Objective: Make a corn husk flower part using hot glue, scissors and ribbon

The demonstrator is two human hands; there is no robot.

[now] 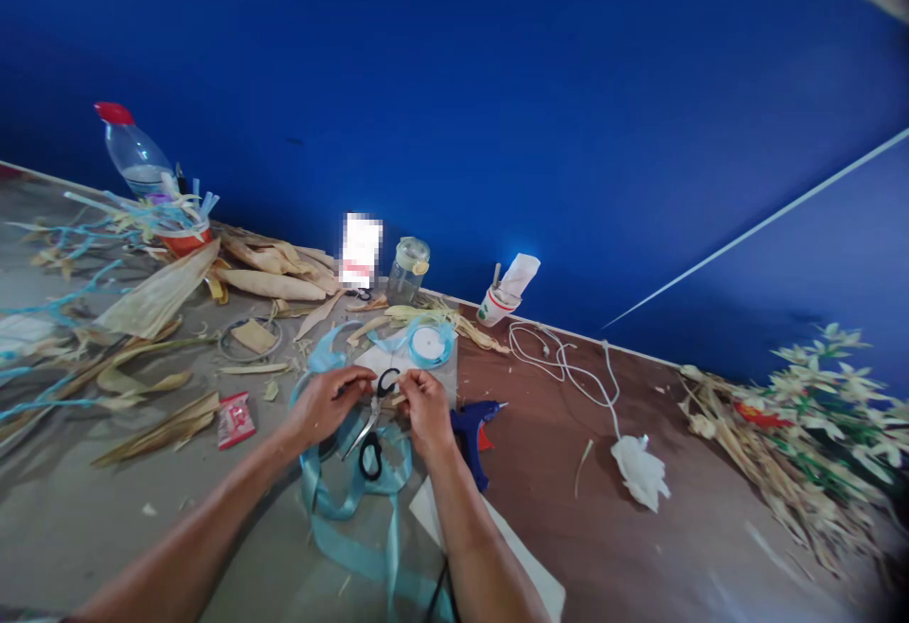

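My left hand (pixel 333 403) has its fingers curled together, and whatever they pinch is too small to make out. A short gap to the right, my right hand (pixel 428 407) is closed, with a small tan strip (pixel 397 400) showing at its fingertips. Between and below the hands lie black-handled scissors (pixel 370 457), spread apart on loops of light blue satin ribbon (pixel 345 500). Just beyond my fingers is a ribbon spool (pixel 430 345). A blue glue gun (pixel 470 438) lies beside my right wrist.
Dried corn husks (pixel 274 273) and a red packet (pixel 235 419) lie left. Along the blue wall stand a bottle (pixel 138 150), a glass jar (pixel 408 271) and a white cup (pixel 498 305). A white cable (pixel 568 363) and white flowers (pixel 828 405) are right.
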